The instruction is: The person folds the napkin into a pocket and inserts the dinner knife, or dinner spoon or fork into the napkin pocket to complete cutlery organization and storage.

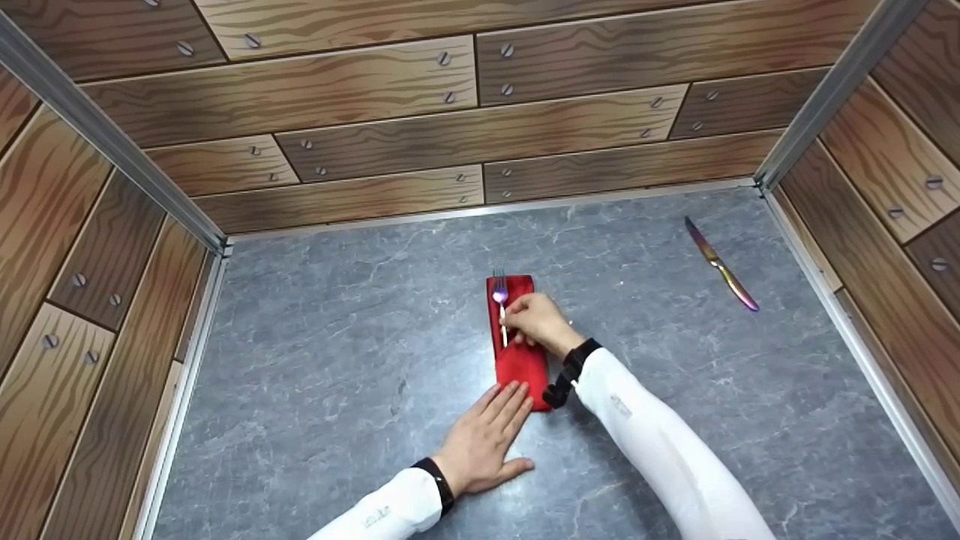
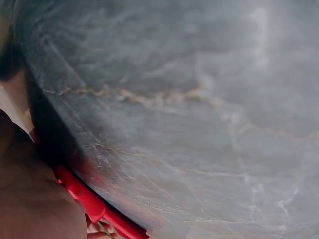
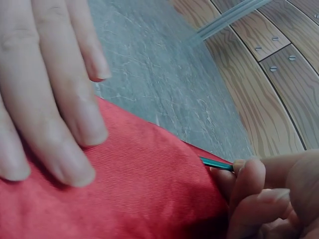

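A red folded cloth napkin (image 1: 523, 373) lies lengthwise on the grey marbled surface. My right hand (image 1: 538, 321) pinches the handle of a shiny, iridescent fork (image 1: 500, 295) over the napkin's far half, tines pointing away from me. In the right wrist view the fork's handle (image 3: 217, 164) runs under the napkin's upper layer, so its end is hidden. My left hand (image 1: 484, 442) rests flat on the near end of the napkin, its straight fingers (image 3: 75, 124) pressing the cloth and its thumb spread to the side.
An iridescent table knife (image 1: 720, 262) lies apart at the far right, set at a slant. Wood-patterned panels (image 1: 375, 120) wall the surface at the back and on both sides, with metal strips along the edges (image 1: 832, 300).
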Demonstrator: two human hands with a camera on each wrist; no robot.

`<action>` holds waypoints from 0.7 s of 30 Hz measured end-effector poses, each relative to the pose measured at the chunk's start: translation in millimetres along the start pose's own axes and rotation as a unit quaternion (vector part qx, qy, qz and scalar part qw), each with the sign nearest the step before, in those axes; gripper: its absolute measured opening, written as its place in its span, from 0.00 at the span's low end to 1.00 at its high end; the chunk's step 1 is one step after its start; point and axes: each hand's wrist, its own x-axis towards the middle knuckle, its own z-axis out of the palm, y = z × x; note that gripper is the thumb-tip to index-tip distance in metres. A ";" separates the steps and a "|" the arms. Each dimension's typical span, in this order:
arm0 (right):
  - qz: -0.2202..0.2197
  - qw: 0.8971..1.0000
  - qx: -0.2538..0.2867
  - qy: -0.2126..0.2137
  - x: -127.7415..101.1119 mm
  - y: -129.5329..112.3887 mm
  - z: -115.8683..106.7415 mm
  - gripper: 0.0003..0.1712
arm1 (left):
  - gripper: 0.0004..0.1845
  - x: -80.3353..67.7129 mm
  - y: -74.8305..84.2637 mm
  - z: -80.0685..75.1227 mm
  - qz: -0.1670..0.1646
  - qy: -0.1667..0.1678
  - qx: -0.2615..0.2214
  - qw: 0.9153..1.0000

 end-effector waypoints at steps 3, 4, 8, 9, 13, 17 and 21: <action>0.000 1.000 -0.004 0.000 -2.7 3.7 1.1 0.06 | 0.50 0.0 1.2 -1.4 0.004 -0.006 -0.002 1.000; 0.001 1.000 -0.005 -0.002 -3.5 4.7 1.3 0.06 | 0.50 -0.1 1.6 -1.9 0.005 -0.009 -0.003 1.000; -0.003 1.000 -0.023 -0.003 -6.5 6.5 2.1 0.05 | 0.50 0.1 1.9 -3.1 0.005 -0.011 0.001 1.000; -0.010 0.999 -0.038 0.001 -7.3 6.6 2.3 0.05 | 0.50 0.4 1.7 -3.3 0.006 -0.010 0.002 1.000; -0.037 0.994 -0.104 0.024 -9.4 6.6 3.2 0.06 | 0.50 1.7 0.8 -4.1 0.006 -0.008 0.007 1.000; -0.047 0.987 -0.148 0.041 -10.3 6.1 3.7 0.07 | 0.50 1.9 -0.1 -5.0 0.006 -0.010 0.006 1.000; -0.048 0.986 -0.156 0.039 -10.5 6.8 4.7 0.06 | 0.50 2.1 -1.1 -6.5 0.005 -0.005 0.008 1.000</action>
